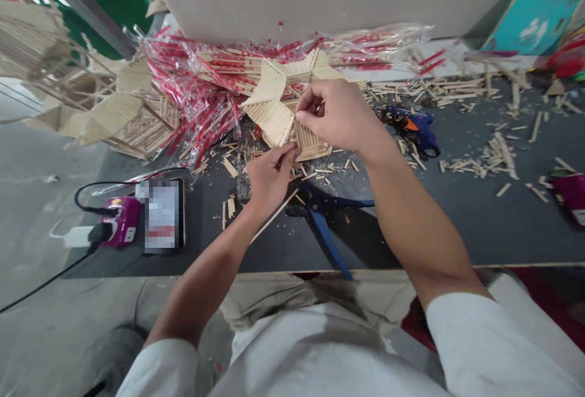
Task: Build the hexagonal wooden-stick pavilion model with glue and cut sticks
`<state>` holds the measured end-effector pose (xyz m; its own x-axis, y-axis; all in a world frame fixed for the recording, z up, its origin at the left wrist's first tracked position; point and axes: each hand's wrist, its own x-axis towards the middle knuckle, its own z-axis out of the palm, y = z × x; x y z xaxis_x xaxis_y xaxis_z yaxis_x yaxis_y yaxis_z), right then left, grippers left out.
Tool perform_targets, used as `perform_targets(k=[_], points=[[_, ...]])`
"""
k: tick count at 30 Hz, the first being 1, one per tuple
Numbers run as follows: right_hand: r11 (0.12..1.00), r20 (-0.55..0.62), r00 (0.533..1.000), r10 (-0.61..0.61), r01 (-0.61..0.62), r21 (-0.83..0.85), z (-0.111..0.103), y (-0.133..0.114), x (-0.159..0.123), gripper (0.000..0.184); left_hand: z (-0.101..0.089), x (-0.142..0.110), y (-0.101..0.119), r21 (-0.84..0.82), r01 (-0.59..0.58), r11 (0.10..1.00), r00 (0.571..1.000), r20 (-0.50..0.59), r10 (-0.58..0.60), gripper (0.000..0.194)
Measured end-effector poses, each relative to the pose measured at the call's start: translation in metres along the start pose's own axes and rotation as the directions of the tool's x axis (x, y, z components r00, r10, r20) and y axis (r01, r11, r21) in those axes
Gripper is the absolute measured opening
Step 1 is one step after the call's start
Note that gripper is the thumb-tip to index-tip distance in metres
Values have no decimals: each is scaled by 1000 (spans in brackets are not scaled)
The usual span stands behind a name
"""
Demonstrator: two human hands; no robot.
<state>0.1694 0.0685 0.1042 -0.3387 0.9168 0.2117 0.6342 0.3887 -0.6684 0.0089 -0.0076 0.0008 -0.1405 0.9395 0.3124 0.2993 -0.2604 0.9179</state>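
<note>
A model built of thin wooden sticks (269,87), with flat slatted panels, stands on the table in front of me. My left hand (273,172) is closed at its near edge, fingertips pinched at the lower end of a short wooden stick (287,129). At that stick's upper end, the thumb and curled fingers of my right hand (340,111) are pinched together. The stick lies along the edge of a slatted panel; whether it is fixed there I cannot tell. Just nearer to me lies a blue-handled cutter (322,226), and a long thin stick (274,217) rests beside it.
Plastic-wrapped sticks with red print (196,92) are heaped behind the model. A blue glue gun (423,132) and cut stick pieces (496,156) lie rightward. On the left are a phone (162,217), a purple power adapter (122,220) with cables, and larger stick structures (109,117).
</note>
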Motion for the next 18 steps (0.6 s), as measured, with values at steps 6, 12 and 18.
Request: perform_targets(k=[6, 12, 18], points=[[1000, 3, 1000, 4, -4, -6, 0, 1, 1, 5, 0, 0, -2, -3, 5, 1000, 1000, 3, -5, 25], [1000, 8, 1000, -5, 5, -8, 0, 1, 0, 7, 1, 0, -1, -5, -13, 1000, 1000, 0, 13, 26], [1000, 0, 1000, 9, -9, 12, 0, 0, 0, 7, -2, 1, -1, 146, -130, 981, 992, 13, 129, 28]])
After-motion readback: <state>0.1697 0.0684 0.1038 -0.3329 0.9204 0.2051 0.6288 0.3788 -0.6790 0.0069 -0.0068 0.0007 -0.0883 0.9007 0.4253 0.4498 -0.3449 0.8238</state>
